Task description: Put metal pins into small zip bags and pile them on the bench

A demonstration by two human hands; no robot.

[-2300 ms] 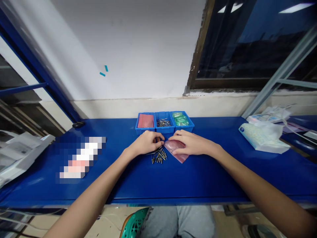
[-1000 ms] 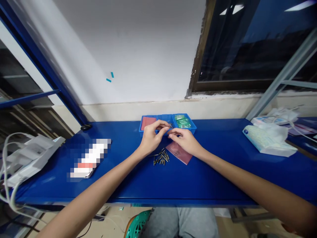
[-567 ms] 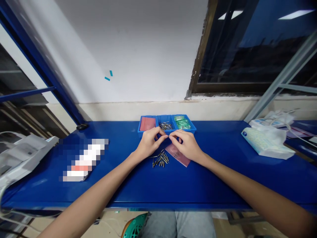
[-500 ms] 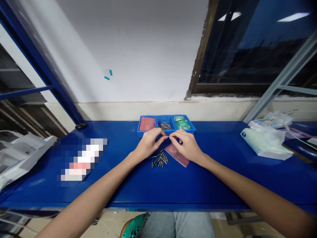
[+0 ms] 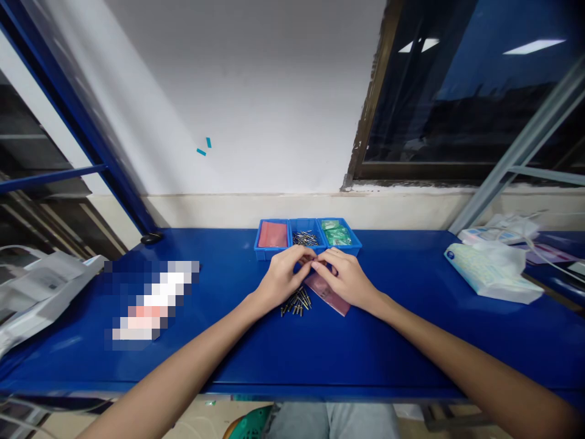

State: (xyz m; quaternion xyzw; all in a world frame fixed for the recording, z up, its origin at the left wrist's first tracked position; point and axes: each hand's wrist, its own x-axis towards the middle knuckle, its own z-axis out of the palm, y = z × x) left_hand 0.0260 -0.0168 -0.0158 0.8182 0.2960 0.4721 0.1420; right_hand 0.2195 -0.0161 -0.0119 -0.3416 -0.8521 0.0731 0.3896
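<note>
My left hand (image 5: 286, 275) and my right hand (image 5: 346, 277) meet fingertip to fingertip just above the blue table (image 5: 256, 341), both pinched closed on something too small to make out. Under them lies a small pink plastic bag (image 5: 329, 297), partly covered by my right hand. A loose pile of small metal pins (image 5: 296, 302) lies beside my left hand. Behind the hands stand three joined blue bins: the left bin (image 5: 272, 236) holds pink bags, the middle bin (image 5: 306, 238) metal pins, the right bin (image 5: 339, 235) green packets.
A blurred-out flat object (image 5: 148, 300) lies at the left of the table. A white device (image 5: 41, 292) sits at the far left edge. A white plastic packet (image 5: 491, 271) and more packages lie at the right. A wall and a window frame stand behind.
My hands have come down from near the bins to just over the pink bag, still pinched together. The camera has tilted slightly.
</note>
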